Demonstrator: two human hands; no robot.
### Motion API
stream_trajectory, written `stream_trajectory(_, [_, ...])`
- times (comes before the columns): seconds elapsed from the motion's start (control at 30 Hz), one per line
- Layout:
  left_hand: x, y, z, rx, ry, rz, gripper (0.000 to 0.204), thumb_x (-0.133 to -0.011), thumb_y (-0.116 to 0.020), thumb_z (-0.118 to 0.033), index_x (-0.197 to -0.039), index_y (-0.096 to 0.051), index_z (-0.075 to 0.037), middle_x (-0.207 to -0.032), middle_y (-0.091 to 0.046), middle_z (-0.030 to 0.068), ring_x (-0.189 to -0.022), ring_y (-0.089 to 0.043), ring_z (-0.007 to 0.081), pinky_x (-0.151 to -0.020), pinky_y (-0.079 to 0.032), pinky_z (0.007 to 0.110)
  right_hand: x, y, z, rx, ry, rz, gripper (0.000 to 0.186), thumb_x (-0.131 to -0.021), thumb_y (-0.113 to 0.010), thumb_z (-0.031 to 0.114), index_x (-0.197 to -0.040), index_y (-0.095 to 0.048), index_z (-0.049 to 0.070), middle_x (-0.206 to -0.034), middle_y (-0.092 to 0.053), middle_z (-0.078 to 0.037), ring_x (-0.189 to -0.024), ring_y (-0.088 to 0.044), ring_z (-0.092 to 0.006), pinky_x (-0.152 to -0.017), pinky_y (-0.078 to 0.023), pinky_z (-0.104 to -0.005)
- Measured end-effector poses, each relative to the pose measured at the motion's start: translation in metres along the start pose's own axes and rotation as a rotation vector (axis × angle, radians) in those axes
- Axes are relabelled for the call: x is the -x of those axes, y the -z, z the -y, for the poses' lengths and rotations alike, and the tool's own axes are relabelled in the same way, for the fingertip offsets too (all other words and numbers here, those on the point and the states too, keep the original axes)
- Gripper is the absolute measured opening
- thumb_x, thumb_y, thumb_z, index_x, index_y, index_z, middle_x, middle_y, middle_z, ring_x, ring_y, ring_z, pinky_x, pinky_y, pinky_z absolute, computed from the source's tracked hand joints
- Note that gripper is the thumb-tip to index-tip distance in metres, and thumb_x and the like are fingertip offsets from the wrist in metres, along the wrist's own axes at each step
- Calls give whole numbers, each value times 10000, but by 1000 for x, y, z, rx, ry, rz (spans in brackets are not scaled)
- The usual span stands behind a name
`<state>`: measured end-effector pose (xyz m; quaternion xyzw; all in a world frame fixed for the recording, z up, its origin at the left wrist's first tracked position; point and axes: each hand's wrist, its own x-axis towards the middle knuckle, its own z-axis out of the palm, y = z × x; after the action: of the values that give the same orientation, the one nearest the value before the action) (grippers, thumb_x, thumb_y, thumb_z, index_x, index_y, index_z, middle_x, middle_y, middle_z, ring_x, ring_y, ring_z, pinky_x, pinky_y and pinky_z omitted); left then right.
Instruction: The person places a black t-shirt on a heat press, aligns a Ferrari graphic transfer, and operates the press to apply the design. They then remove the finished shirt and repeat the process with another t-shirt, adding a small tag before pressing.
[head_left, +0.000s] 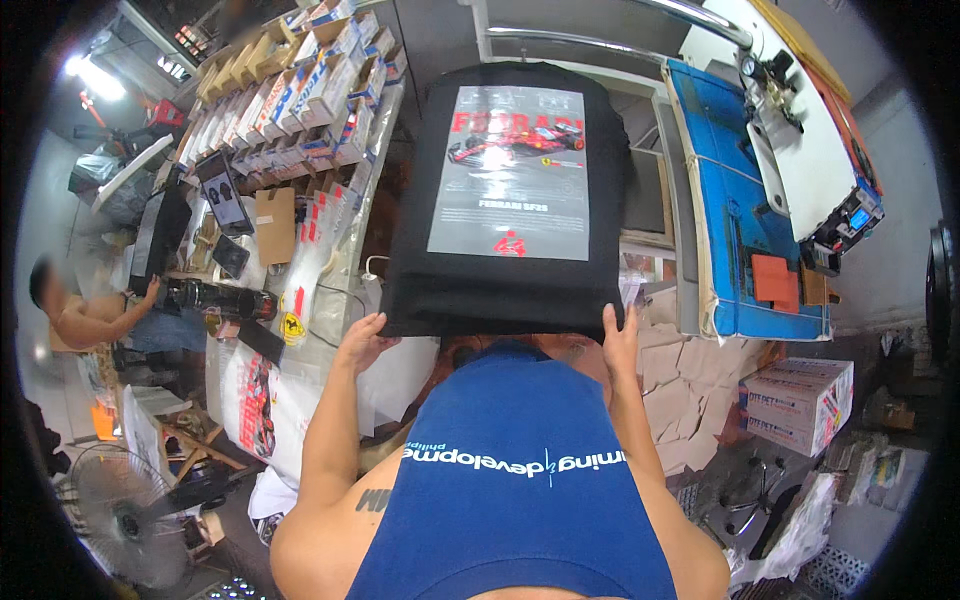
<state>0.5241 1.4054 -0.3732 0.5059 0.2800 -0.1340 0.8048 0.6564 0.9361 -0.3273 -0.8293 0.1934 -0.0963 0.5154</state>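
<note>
A black shirt (410, 250) lies spread over a board in front of me, with a shiny rectangular print sheet (510, 230) on it showing a red racing car. My left hand (365, 338) grips the shirt's near left corner, fingers bent at its edge. My right hand (618, 335) holds the near right corner, fingers along the side. Whatever supports the shirt is mostly hidden beneath the cloth.
Left are stacked long boxes (330, 85), a cluttered table (350, 240), a person (90, 320) at a dark screen and a fan (115, 510). Right stands a blue-covered machine (730, 200). Cardboard pieces (680, 390) and a carton (790, 405) sit lower right.
</note>
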Motion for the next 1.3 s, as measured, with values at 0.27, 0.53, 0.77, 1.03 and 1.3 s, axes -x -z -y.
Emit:
stream_trajectory(0.27, [48,-62,-97,185,-642,-30,407,-1052,-588,-290,-1347,-600,-9,-1333,-670,151,-1241,-630,266,-1102,-457,441,-48,79,43,-664,-229,547,151,-960,-755,185,-866,-660,114,-888,-656,21,-837,-573,-105,-797,-475,-292])
stream_trajectory(0.53, [184,-162,-32,634,-955,193,407,-1055,-570,-347,-1323,-595,-42,-1391,-637,124,-1276,-609,295,-1127,-433,542,-116,96,284,-1103,460,872,322,-997,-662,243,-1235,-667,26,-1241,-694,-140,-1144,-656,-262,-1046,-493,-428])
stream_trajectory(0.77, [463,-202,166,1158,-1483,-898,434,-993,-622,-210,-1377,-552,-21,-1383,-627,193,-1267,-611,349,-1129,-439,565,127,38,429,-982,542,2019,364,-996,-619,159,-1265,-613,-87,-1294,-647,-239,-1187,-632,-337,-1066,-490,-465])
stream_trajectory(1.03, [767,-435,325,380,-2076,-2234,447,-1007,-499,-175,-1368,-513,89,-1460,-537,261,-1418,-457,392,-1201,-304,546,512,70,328,-453,-141,3027,290,-985,-629,102,-1245,-642,-28,-1294,-658,-194,-1216,-614,-294,-1112,-464,-447])
stream_trajectory(1.3, [741,-506,560,931,-1640,-2426,257,-990,-566,-117,-1181,-621,47,-1221,-691,184,-1145,-656,318,-1020,-507,485,701,127,49,399,-621,2670,292,-950,-637,39,-1239,-630,-4,-1276,-678,-162,-1208,-636,-346,-1086,-489,-541])
